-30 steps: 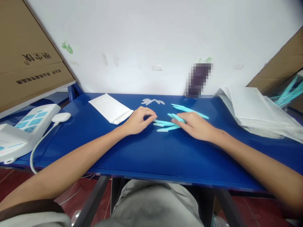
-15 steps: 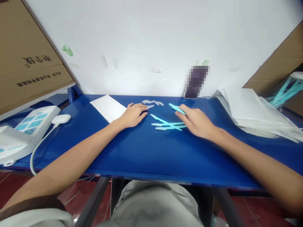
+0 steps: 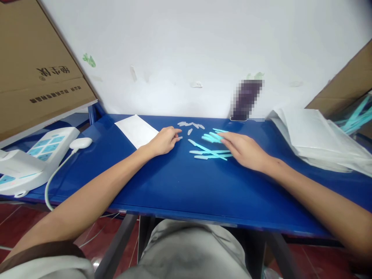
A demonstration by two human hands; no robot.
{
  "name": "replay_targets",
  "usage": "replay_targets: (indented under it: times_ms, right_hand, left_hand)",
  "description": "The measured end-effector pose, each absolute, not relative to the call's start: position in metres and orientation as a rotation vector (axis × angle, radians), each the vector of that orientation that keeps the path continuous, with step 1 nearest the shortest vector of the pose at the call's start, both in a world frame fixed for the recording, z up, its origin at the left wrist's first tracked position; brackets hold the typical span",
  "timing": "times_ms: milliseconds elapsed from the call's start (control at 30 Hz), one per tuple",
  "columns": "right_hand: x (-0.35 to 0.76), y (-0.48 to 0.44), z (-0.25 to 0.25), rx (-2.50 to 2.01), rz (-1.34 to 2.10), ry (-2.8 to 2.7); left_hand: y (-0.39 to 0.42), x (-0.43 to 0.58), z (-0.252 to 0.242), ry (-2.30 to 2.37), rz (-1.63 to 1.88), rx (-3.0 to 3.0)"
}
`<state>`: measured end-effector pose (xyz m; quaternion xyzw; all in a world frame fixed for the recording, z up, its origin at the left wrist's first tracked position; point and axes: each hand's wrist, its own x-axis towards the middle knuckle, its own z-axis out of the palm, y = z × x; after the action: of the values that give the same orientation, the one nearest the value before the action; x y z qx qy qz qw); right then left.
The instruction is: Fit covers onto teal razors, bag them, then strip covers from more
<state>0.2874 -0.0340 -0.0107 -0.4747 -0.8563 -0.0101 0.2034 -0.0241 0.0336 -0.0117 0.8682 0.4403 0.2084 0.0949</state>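
Observation:
My left hand [image 3: 163,142] rests on the blue table [image 3: 180,182], fingers loosely curled, its fingertips beside a small clear cap [image 3: 179,138]. More clear caps [image 3: 190,125] lie in a row just beyond it. My right hand [image 3: 244,149] lies flat with fingers stretched over a bunch of light blue plastic sticks [image 3: 211,137]. Three more light blue sticks [image 3: 207,151] lie crossed on the table between my hands.
A white envelope [image 3: 136,130] lies left of my left hand. A white power strip [image 3: 31,158] with cable sits at the far left under a cardboard box [image 3: 37,69]. A stack of white bags [image 3: 316,139] fills the right. A blurred dark object [image 3: 246,100] leans on the wall.
My left hand let go of the sticks and slid back left towards the clear caps. My right hand moved up to the far bunch of sticks.

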Motion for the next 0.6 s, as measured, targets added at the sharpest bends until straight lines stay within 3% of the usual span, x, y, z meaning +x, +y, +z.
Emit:
replay_targets:
  times_ms: [433,600]
  right_hand:
    - [0.284,-0.036,-0.010,-1.353,-0.022,-2.363]
    - [0.282,-0.039,-0.007,-1.377,-0.003,-2.351]
  left_hand:
    - [0.026,-0.032,-0.018,1.187,0.581,2.690]
    - [0.014,-0.019,-0.011,1.185,0.849,2.563]
